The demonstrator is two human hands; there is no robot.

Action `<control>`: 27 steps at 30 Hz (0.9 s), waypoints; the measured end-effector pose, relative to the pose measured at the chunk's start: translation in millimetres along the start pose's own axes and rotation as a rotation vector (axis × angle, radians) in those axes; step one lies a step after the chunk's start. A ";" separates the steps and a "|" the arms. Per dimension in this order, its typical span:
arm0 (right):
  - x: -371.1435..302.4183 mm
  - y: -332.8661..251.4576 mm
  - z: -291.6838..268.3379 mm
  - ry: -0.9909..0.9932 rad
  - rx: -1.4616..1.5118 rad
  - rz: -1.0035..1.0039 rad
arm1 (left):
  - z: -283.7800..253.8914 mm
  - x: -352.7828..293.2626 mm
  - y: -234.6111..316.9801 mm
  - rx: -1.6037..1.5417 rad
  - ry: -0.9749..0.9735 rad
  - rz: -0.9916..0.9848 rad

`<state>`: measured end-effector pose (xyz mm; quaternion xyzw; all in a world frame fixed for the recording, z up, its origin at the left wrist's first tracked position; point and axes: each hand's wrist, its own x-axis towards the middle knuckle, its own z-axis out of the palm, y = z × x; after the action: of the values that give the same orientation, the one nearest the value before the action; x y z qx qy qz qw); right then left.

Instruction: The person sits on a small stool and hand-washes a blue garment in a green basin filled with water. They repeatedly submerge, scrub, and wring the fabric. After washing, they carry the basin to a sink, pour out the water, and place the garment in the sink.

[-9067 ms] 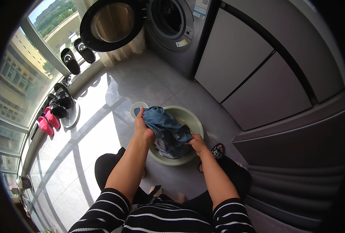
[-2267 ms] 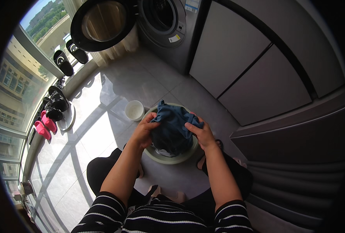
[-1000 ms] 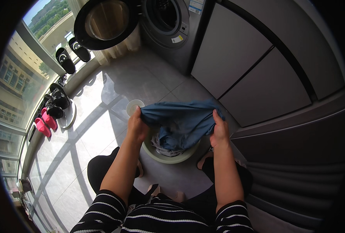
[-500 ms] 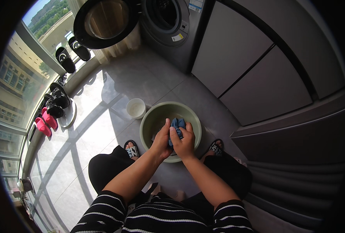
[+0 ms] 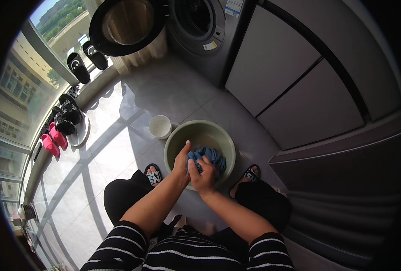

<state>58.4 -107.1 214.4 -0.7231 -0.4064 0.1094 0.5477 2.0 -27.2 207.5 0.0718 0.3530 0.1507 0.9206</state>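
Observation:
A crumpled blue cloth is bunched between my two hands over a round green basin on the floor. My left hand presses against the cloth's left side, thumb pointing up. From the near side, my right hand grips the bunch with bent fingers. Part of the cloth spreads to the right inside the basin. Some shallow, dull liquid seems to lie at the bottom; my hands hide the near part of it.
A small white bowl stands left of the basin. My sandalled feet flank it. Ahead is a washing machine with its round door swung out. Grey cabinets line the right; pink slippers and other footwear lie by the window.
Both hands have moved slightly left and down. The blue cloth, a tight bunch before, now spreads out more to the right of my right hand.

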 end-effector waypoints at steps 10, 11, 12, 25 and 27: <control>-5.4 -17.8 9.5 -0.014 0.050 -0.299 | -47.7 29.1 6.9 -0.043 -0.293 0.008; 1.5 -2.5 8.1 0.021 -0.013 -0.163 | -27.4 24.1 -8.8 -0.057 -0.092 0.041; 13.6 10.4 2.8 0.061 -0.074 -0.030 | 1.6 11.6 -18.5 -0.065 0.106 0.074; 42.1 8.2 -22.9 -0.337 0.058 -0.004 | 23.3 -10.3 19.8 0.104 -0.040 0.284; 43.2 28.4 -27.0 -0.540 0.119 0.164 | 25.2 -16.4 31.5 0.059 -0.290 0.257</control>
<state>115.8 -97.4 211.9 -0.6648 -0.4707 0.3657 0.4504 0.2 -3.5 243.9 0.1639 0.2090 0.2446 0.9325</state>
